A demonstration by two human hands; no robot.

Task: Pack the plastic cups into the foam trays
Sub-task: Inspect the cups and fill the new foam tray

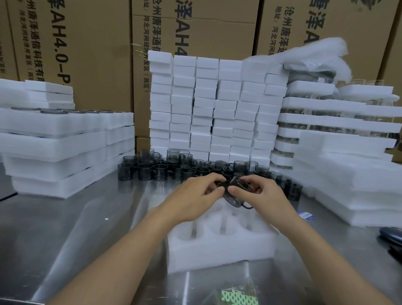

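cup axis: cup (234, 198) is tilted well off upright, long axis slanting across the view; blur hides which end is the mouth
cup handle: thin loop sticks out low right, pointing down toward the tray
cup place: held in the air between both hands, just above the far edge of the tray (216, 259), not in a well
left hand: left hand (194, 198) is curled, fingertips and thumb pinching the cup's left side
right hand: right hand (261, 197) is curled round the cup's right side, thumb on the near face, fingers over the top
cup look: smoky grey see-through plastic, short and round, dark rim line
tray look: white foam block with round wells, long side across the view, all visible wells bare
tray place: flat on the table (77, 227), centre, under the wrists
loose cups: loose cups (162, 171), same grey kind, crowd the table just behind the hands, mostly upright
foam blocks: foam blocks (206, 106) in tall columns behind the loose cups
packed trays: packed trays (57, 143) stacked at left, dark rims showing on top; more stacks at right
boxes: printed cardboard boxes (89, 43) along the back
bag: clear bag (237, 299) with green print at the near edge
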